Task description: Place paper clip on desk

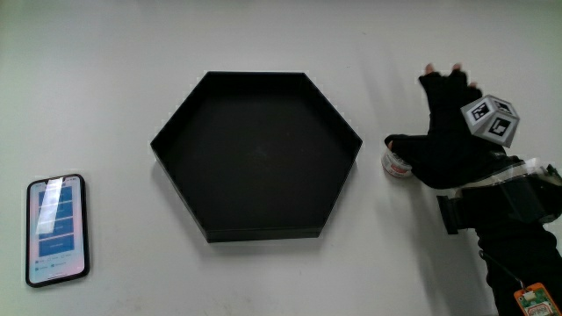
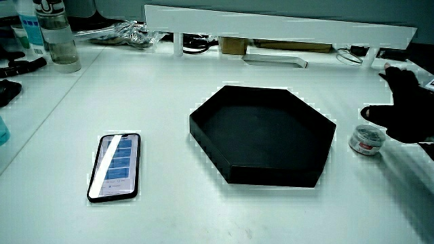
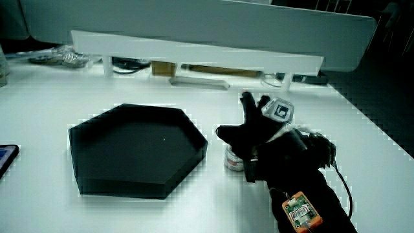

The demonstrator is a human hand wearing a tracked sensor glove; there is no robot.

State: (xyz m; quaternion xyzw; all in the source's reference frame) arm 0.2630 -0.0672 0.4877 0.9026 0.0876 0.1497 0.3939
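A small round clear tub of paper clips point(image 1: 397, 166) stands on the white desk beside the black hexagonal tray point(image 1: 255, 233). In both side views the tub point(image 2: 367, 139) point(image 3: 233, 159) rests upright on the desk surface, apart from the tray point(image 2: 271, 175) point(image 3: 123, 188). The gloved hand point(image 1: 432, 123) lies flat beside the tub, on the side away from the tray, with its fingers stretched out and its thumb reaching over the tub's top. In both side views the hand point(image 2: 403, 108) point(image 3: 253, 134) holds nothing that I can see. The tray looks empty.
A phone point(image 1: 57, 230) with a lit screen lies on the desk, on the tray's side away from the tub. A low white partition point(image 2: 271, 20) runs along the desk's edge farthest from the person. A bottle point(image 2: 60, 41) stands near that edge.
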